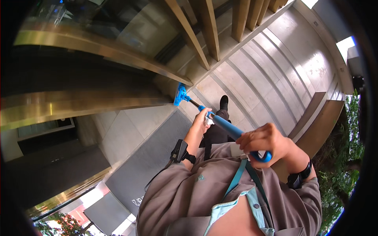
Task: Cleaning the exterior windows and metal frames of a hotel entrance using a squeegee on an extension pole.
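A blue mop (226, 126) runs aslant in front of my body, its blue head (180, 94) low by the corner where a brass-coloured frame meets the stone floor. My left hand (202, 121) is closed round the shaft, below the thick blue grip; a bit of something white shows at its fingers, too small to name. Higher up, my right hand (262, 139) wraps the grip close to its looped end. Whether the head touches the frame or the floor, I cannot tell.
Brass-coloured frame bars (98, 49) with dark glass stand at the left. Upright wooden-toned slats (204, 29) line the far side. Pale stone steps (252, 74) with dark strips lie to the right. A grey mat (147, 153) is at the left, and green plants (348, 145) grow far right.
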Available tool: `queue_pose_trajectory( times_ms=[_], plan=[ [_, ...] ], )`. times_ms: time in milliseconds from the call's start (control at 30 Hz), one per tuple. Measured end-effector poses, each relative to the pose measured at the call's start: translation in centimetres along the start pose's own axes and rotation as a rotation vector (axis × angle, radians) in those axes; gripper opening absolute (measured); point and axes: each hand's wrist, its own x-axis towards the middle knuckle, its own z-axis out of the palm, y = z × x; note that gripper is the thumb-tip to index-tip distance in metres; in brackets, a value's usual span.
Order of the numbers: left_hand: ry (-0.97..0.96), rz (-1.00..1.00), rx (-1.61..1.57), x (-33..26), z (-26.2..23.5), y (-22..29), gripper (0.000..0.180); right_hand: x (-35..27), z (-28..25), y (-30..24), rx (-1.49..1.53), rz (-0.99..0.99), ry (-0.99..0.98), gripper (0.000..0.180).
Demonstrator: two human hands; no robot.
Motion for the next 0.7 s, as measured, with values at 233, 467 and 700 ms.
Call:
queue_pose_trajectory(
  times_ms=[233,467,700],
  plan=[
    [-0.030,-0.067,-0.137,5.7,-0.6,-1.0,0.022,0.7,-3.9,-0.8,0.047,0.062,0.070,0.011],
    [-0.257,-0.022,-0.164,-1.3,6.3,0.1,0.019,3.7,-9.4,-4.4,0.150,-0.096,0.179,0.010],
    [-0.575,-0.141,-0.096,-1.8,12.4,1.6,0.024,3.2,-12.1,-7.7,0.049,-0.286,-0.104,0.033]
  ],
)
